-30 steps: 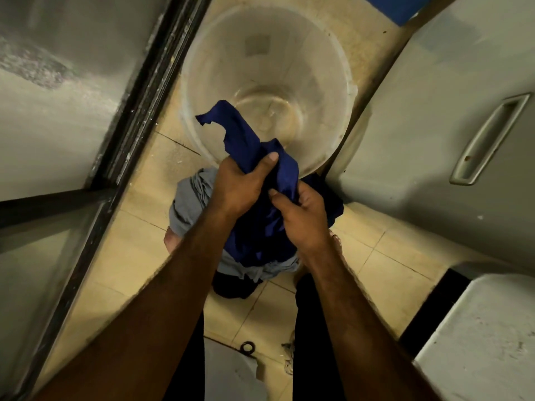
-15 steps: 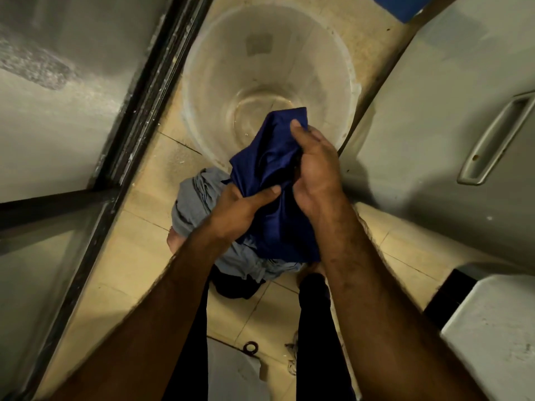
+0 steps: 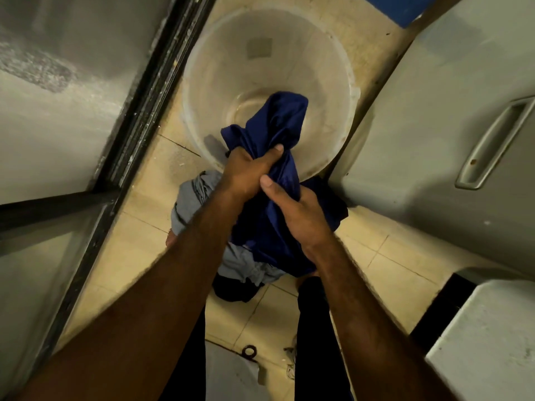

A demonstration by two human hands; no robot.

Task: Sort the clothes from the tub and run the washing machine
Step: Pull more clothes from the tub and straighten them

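Note:
A dark blue garment [image 3: 275, 204] is bunched between both hands above the floor, its top fold over the near rim of the translucent tub [image 3: 202, 68]. My left hand [image 3: 249, 172] grips the garment's upper part, thumb across the cloth. My right hand [image 3: 298, 215] grips it just below and to the right. The tub holds no clothes that I can see. Under my hands a grey garment [image 3: 191, 204] lies heaped on the tiled floor, with a dark piece [image 3: 237, 290] beneath it.
A grey appliance with a recessed handle [image 3: 492, 146] stands at the right. A white box-shaped unit [image 3: 486, 342] is at the lower right. A dark-framed glass door [image 3: 139, 117] runs along the left. My legs and a small black ring [image 3: 249, 351] are below.
My left hand moved up to grip the top of the blue garment, while my right hand dropped from the top to below it. The cloth is bunched tighter.

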